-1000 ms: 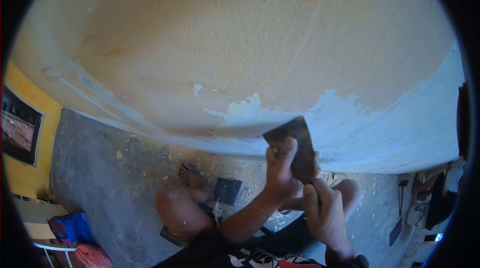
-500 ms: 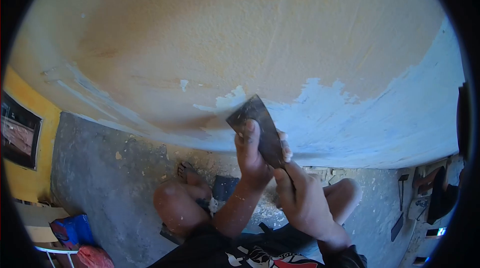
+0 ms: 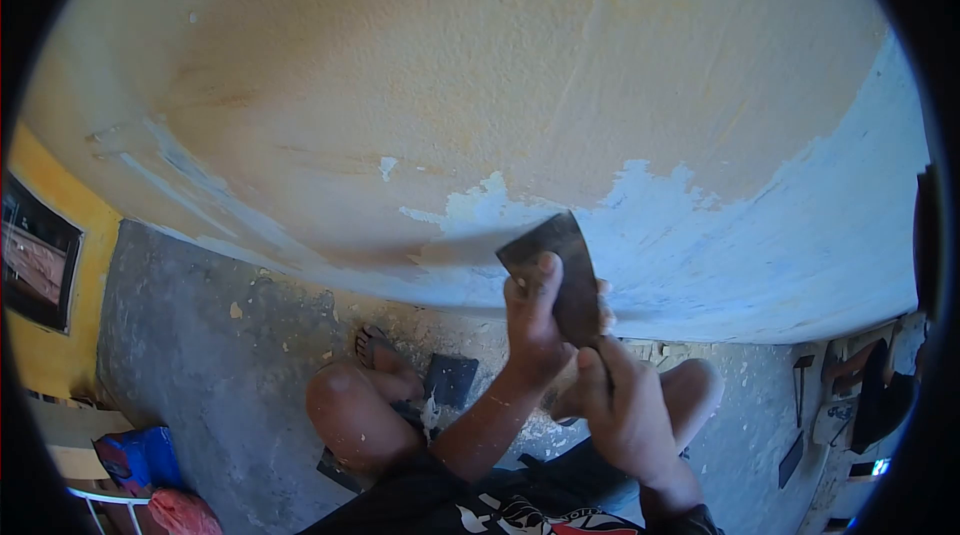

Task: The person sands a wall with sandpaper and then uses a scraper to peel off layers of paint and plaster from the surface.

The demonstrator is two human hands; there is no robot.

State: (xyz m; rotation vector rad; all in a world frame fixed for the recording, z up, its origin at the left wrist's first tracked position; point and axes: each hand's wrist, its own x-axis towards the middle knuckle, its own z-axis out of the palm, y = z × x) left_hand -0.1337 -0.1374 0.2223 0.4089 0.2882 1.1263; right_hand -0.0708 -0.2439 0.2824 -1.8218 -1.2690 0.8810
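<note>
**A:** So where was the scraper [image 3: 576, 280]? The fisheye view made it hard for me to read.

**B:** Just below and right of the middle of the frame, a flat dark blade that flared toward its top edge, tilted up to the left. Both hands were on it. The left hand [image 3: 537, 327] was wrapped around the blade, thumb pressed flat on the near face and fingertips poking out past the right edge. The right hand [image 3: 630, 410] was closed around the narrow lower end, so most of that part was hidden.

**A:** Was the edge touching the wall [image 3: 420, 65]?

**B:** Couldn't tell, tbh. It overlapped the bottom of the pale blue patch [image 3: 700, 245], which had a ragged border against the cream paint and ran off toward the right side.

**A:** Anything else around?

**B:** Grey floor [image 3: 210, 365] speckled with light flakes, and a dark square piece [image 3: 451, 381] lying at lower centre, between the person's bent knees. In the lower left corner there was a blue bag [image 3: 140, 460] with a reddish bag [image 3: 185, 513] right by it. Far left had a yellow wall [image 3: 95, 285] with a dark-framed opening [image 3: 40, 255]. Oh, and another person [image 3: 885, 400] in dark clothes was over at the lower right edge.
</note>
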